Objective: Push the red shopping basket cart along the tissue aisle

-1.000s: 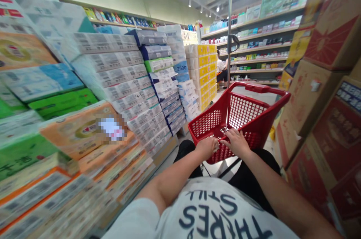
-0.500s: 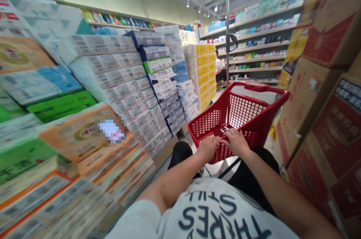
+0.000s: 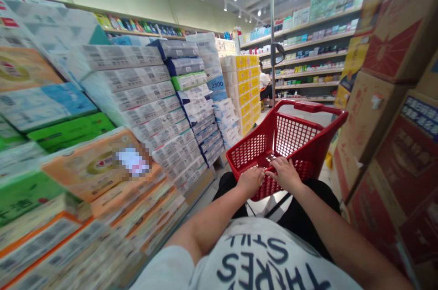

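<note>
A red plastic shopping cart (image 3: pixel 253 146) with perforated walls stands right in front of my body, its basket bare where I can see inside. My left hand (image 3: pixel 251 180) is closed over the near rim of the basket. Close beside it, my right hand (image 3: pixel 283 174) grips the same rim, fingers bent over the edge and thumb toward the left hand. Both hands' fingertips are partly hidden behind the rim. My legs in black trousers are on either side of the cart's near end.
Stacked tissue packs (image 3: pixel 147 93) line the left side, with yellow-and-white packs (image 3: pixel 248 91) farther on. Cardboard cartons (image 3: pixel 366 116) rise close on the right. Ahead are a metal pole (image 3: pixel 273 16), a seated person (image 3: pixel 264 81) and stocked shelves (image 3: pixel 308 64).
The view has shifted slightly, so the shelves and stacks appear a little farther left. Both hands keep their hold on the cart's rim.
</note>
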`<state>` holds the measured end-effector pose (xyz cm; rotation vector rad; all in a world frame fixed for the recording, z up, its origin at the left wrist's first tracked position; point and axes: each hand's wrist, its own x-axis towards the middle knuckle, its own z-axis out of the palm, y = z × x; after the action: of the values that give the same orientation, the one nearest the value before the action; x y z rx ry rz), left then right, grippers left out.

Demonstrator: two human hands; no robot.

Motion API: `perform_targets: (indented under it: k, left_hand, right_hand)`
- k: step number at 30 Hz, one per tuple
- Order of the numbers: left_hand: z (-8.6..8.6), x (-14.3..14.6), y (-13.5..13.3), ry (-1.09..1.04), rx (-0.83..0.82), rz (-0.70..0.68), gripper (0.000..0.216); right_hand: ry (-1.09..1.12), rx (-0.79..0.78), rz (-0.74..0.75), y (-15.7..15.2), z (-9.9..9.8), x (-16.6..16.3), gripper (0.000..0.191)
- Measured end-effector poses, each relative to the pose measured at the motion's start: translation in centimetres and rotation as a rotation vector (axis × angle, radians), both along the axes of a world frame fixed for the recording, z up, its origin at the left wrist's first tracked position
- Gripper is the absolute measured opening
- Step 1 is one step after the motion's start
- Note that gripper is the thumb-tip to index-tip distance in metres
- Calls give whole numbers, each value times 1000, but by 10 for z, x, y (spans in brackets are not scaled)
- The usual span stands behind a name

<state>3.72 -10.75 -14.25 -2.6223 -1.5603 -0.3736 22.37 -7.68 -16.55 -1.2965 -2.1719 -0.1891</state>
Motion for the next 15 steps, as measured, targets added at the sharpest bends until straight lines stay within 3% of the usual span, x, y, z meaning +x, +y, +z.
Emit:
perform_targets:
  k: [4, 9, 15]
  left_hand:
    - [7, 4, 1, -15, -130, 55, 39]
    - [4, 6, 2, -42, -8, 1, 32]
    - [7, 8, 8, -36, -184, 104, 38]
  right_hand:
    - [11, 0, 1, -1, 0, 1, 32]
    - [16, 4, 4, 0, 0, 0, 30]
    - [10, 6, 3, 2, -2, -1, 27]
